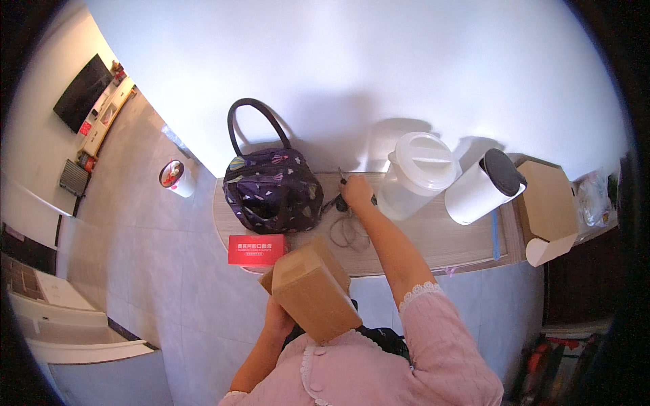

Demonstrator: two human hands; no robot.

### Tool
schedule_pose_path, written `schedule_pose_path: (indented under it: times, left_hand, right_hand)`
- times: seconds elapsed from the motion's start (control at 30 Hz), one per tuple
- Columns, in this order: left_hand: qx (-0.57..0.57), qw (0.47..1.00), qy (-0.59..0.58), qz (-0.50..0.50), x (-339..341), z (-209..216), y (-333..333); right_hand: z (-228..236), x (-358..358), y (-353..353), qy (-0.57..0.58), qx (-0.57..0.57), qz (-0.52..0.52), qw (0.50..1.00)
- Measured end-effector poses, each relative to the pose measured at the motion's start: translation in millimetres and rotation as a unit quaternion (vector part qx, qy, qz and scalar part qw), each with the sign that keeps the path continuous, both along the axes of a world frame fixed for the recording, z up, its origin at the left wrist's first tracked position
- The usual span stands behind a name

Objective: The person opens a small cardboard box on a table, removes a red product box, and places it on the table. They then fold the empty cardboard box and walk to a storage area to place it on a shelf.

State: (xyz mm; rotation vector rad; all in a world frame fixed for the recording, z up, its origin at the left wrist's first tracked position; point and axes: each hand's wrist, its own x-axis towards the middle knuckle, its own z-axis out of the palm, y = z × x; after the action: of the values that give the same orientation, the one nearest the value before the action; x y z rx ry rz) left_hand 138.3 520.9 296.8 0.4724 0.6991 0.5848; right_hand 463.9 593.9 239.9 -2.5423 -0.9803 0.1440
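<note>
My left hand (278,318) holds a brown cardboard box (313,289) close to my chest, gripping it from below. My right hand (357,191) reaches out over the wooden shelf (433,237) and is closed on a small dark object, possibly a bunch of keys or scissors (342,200), beside a dark patterned handbag (272,188). A loop of thin cord (347,232) lies on the shelf just under my right wrist.
On the shelf stand a clear lidded plastic jug (413,176), a white kettle with a black lid (482,186) and a brown cardboard box (547,203). A red flat box (257,250) lies at the shelf's front edge. A small bin (176,177) sits on the tiled floor.
</note>
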Motion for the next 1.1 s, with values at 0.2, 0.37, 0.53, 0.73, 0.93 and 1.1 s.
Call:
schedule_pose_path:
  times: [0.2, 0.37, 0.53, 0.73, 0.93, 1.1]
  left_hand:
    - [-0.012, 0.999, 0.050, -0.018, 0, -6, 6]
    - [-0.065, 0.994, 0.064, -0.062, 32, 4, 12]
    - [-0.014, 0.996, 0.032, -0.087, 96, -19, 18]
    - [-0.067, 0.996, -0.002, -0.057, 139, -61, 34]
    - [-0.081, 0.995, 0.059, 0.004, 133, -97, 39]
    - [0.240, 0.937, 0.240, -0.078, 86, -86, 36]
  right_hand:
    - [14, -6, -41, 0.142, 0.199, 0.121, 0.962]
    - [139, -38, -163, 0.188, 0.406, 0.125, 0.885]
    - [211, -60, -245, 0.228, 0.506, 0.086, 0.827]
    - [170, -74, -265, 0.308, 0.215, 0.003, 0.927]
    - [141, -99, -214, 0.191, 0.143, 0.083, 0.968]
    - [132, -97, -187, 0.107, 0.093, 0.164, 0.976]
